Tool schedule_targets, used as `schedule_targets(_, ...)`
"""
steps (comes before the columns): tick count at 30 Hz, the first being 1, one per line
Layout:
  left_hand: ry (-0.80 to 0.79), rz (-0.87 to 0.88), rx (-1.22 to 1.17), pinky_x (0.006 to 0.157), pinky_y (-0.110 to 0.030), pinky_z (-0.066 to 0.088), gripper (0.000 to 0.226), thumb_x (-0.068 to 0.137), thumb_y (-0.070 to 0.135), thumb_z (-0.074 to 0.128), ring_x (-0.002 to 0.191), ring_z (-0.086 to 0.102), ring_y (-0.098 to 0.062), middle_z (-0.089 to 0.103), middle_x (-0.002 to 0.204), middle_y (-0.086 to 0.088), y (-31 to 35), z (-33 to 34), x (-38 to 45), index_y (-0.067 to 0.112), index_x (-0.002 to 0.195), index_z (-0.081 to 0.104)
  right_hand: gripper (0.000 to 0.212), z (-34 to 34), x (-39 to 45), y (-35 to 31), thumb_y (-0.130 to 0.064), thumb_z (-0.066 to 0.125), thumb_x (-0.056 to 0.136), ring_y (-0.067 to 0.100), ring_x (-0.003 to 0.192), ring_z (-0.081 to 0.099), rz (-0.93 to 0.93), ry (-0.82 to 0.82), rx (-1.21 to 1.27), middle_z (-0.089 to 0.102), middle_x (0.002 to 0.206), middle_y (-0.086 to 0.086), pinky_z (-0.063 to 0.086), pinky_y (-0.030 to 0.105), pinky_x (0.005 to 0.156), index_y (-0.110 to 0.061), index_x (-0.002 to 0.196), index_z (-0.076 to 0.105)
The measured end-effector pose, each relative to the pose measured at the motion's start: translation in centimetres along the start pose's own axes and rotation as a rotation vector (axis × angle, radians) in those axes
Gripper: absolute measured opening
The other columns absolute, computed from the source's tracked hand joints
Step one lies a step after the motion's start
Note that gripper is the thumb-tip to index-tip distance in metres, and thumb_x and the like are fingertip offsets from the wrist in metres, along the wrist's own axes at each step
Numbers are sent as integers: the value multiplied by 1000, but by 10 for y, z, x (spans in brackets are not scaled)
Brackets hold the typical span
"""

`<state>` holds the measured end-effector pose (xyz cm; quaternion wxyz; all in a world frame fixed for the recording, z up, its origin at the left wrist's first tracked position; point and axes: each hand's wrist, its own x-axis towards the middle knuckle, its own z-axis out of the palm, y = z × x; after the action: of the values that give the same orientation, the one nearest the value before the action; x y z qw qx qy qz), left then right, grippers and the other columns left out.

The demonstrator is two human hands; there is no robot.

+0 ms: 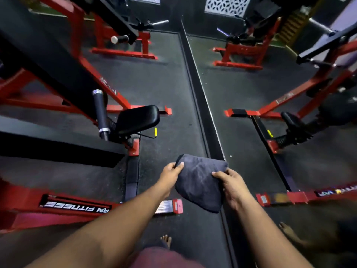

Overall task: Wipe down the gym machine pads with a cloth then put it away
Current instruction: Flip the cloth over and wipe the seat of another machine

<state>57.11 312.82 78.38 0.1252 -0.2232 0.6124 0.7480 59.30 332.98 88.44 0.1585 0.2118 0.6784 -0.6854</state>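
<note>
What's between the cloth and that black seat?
In the head view, only bare dark floor lies between the cloth, held by both hands, and the black seat.

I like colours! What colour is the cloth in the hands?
Dark grey, with a bluish tint. The cloth shows best in the head view.

White letters on a black label (75,206) along the near-left red frame rail (23,202) read "AN FITNESS", seen upside down; other marks on the machines are too blurred to read
</note>
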Motion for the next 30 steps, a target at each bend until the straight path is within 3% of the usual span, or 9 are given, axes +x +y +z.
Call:
schedule_targets(5, -11, -12, -114, 85, -37, 59, 29, 93, 28, 74, 101, 74, -23, 78, 108, -6, 42, 24, 53, 11, 116, 67, 23, -19, 73, -46, -3, 65, 92, 34, 103, 73, -4, -105, 123, 75, 110, 22, 59, 39, 85, -4, 115, 67)
schedule_targets(8, 38, 36, -120, 97, -45, 57, 34, 90, 32, 76, 107, 72, -24, 77, 113, -5, 63, 38, 94, 14, 117, 65, 38, -23, 131, -70, -5, 68, 92, 32, 111, 70, -5, -194, 150, 72, 121, 18, 54, 47, 100, -10, 130, 64)
schedule_targets(11, 150, 80, -126, 94, -37, 58, 23, 97, 26, 69, 105, 72, -18, 75, 115, -3, 79, 53, 127, 18, 117, 61, 60, -19, 191, -92, -11, 75, 88, 28, 114, 70, 70, -341, 70, 73, 125, 8, 52, 49, 103, -30, 140, 54)
schedule_targets(13, 232, 105, -156, 90, -33, 58, 23, 99, 24, 66, 105, 72, -15, 74, 117, -3, 91, 62, 148, 17, 120, 60, 67, -11, 231, -111, -12, 79, 85, 25, 111, 72, 118, -392, -24, 74, 123, 4, 57, 45, 94, -32, 141, 49)
schedule_targets(15, 314, 126, -181, 85, -28, 57, 23, 100, 20, 64, 103, 72, -12, 74, 118, -4, 99, 64, 164, 14, 123, 60, 52, -1, 264, -128, -13, 78, 87, 25, 104, 74, 121, -412, -123, 76, 116, 7, 58, 39, 82, -19, 134, 57)
schedule_targets(17, 384, 144, -209, 89, -31, 57, 23, 101, 17, 63, 105, 72, -15, 75, 117, -5, 107, 63, 179, 13, 123, 61, 43, 12, 293, -144, -16, 78, 87, 29, 100, 75, 138, -449, -211, 77, 109, 12, 58, 43, 85, -5, 126, 64)
schedule_targets(20, 465, 130, -223, 95, -38, 57, 20, 101, 19, 63, 107, 72, -18, 76, 114, -3, 118, 55, 200, 15, 121, 62, 32, 37, 328, -165, -6, 76, 87, 35, 99, 74, 144, -490, -291, 77, 105, 19, 58, 47, 88, 2, 117, 68)
schedule_targets(26, 630, 63, -291, 91, -35, 58, 14, 102, 18, 60, 103, 71, -16, 74, 112, -3, 124, 17, 275, 19, 116, 61, 22, 116, 410, -197, -3, 71, 87, 25, 98, 75, -33, -569, -520, 79, 98, 5, 59, 46, 91, -15, 105, 71)
schedule_targets(30, 685, 23, -386, 82, -28, 55, 26, 102, 18, 61, 101, 68, -18, 70, 110, -4, 123, -30, 360, 16, 127, 54, 27, 196, 489, -206, -2, 70, 86, 20, 97, 74, -182, -625, -685, 78, 96, 0, 59, 39, 85, -22, 104, 71)
